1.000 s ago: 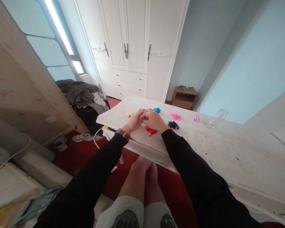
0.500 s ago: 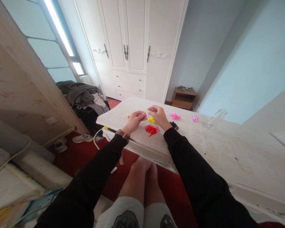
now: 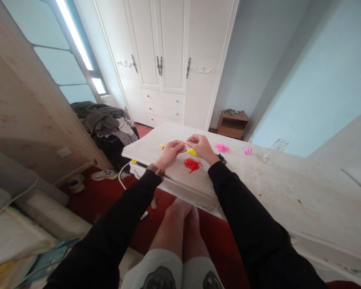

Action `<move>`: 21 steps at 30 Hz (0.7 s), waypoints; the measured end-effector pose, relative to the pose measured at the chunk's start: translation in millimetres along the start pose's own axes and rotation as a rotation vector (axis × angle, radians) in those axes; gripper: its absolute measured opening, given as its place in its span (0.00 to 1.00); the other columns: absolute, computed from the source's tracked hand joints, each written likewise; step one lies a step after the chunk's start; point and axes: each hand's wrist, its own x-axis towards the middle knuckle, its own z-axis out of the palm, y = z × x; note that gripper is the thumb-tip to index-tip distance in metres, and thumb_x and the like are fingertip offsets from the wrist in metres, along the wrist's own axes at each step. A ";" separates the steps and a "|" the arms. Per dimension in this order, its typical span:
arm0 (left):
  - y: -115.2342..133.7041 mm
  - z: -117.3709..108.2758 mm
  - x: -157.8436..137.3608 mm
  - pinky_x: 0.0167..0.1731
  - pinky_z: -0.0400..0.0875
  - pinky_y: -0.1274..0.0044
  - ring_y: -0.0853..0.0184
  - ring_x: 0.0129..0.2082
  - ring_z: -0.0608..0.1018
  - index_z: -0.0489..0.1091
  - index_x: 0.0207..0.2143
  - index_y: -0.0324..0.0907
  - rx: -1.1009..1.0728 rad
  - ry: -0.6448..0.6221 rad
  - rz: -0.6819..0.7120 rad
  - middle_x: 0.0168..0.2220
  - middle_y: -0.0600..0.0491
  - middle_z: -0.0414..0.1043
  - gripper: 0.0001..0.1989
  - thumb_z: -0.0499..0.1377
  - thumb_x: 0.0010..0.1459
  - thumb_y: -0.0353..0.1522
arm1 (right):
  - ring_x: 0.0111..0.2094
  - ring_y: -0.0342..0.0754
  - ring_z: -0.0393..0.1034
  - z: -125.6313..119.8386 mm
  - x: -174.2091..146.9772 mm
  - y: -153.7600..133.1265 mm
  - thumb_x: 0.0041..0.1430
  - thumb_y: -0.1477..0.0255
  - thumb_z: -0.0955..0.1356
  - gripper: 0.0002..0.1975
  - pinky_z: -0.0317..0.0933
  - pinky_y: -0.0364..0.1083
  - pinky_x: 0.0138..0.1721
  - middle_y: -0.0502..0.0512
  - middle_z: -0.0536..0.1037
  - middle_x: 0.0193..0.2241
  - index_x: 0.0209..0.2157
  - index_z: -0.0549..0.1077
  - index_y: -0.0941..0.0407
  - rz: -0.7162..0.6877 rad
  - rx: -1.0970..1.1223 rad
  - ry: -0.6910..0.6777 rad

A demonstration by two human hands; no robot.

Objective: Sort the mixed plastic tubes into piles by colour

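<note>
Over the white table point(image 3: 243, 180), my left hand point(image 3: 172, 152) and my right hand point(image 3: 200, 146) meet almost fingertip to fingertip. Both are pinched closed, and whatever sits between the fingers is too small to make out. Just below them lies a pile of red strips point(image 3: 192, 164). A yellow pile point(image 3: 192, 152) shows partly between the hands. Beside my right wrist is a black pile point(image 3: 222, 159), partly covered by the sleeve. Pink strips point(image 3: 222, 147) lie farther right. A small yellow-and-red bit point(image 3: 162, 147) rests left of my left hand.
A pink-and-white roll point(image 3: 247, 150) and a clear glass bottle or jar point(image 3: 276, 150) are on the table to the right. White wardrobe point(image 3: 168, 48) behind; heaped clothes point(image 3: 105, 120) at left. A white cable point(image 3: 120, 176) hangs by the table's left edge.
My right hand's fingertips have shifted slightly left, closer to my left hand's. The piles on the table look the same.
</note>
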 end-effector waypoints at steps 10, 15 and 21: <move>-1.8 -1.4 2.1 0.34 0.71 0.79 0.73 0.27 0.75 0.73 0.30 0.35 0.038 -0.021 -0.031 0.28 0.52 0.74 0.15 0.72 0.52 0.37 | 0.27 0.44 0.65 4.7 1.4 4.8 0.46 0.69 0.68 0.05 0.60 0.43 0.30 0.47 0.72 0.23 0.28 0.71 0.55 0.054 0.083 0.017; -0.2 -0.4 0.5 0.33 0.70 0.80 0.73 0.27 0.75 0.72 0.30 0.36 0.047 -0.045 -0.011 0.28 0.53 0.74 0.16 0.71 0.52 0.39 | 0.26 0.43 0.66 5.4 0.4 1.8 0.47 0.69 0.69 0.05 0.61 0.43 0.30 0.47 0.71 0.23 0.27 0.70 0.54 0.107 0.118 0.020; 1.3 1.0 -0.8 0.33 0.70 0.79 0.73 0.26 0.74 0.71 0.30 0.37 0.077 -0.059 0.002 0.27 0.53 0.73 0.17 0.70 0.54 0.41 | 0.24 0.42 0.66 5.6 1.0 -0.3 0.46 0.70 0.69 0.05 0.62 0.43 0.29 0.46 0.72 0.21 0.26 0.71 0.56 0.143 0.162 0.051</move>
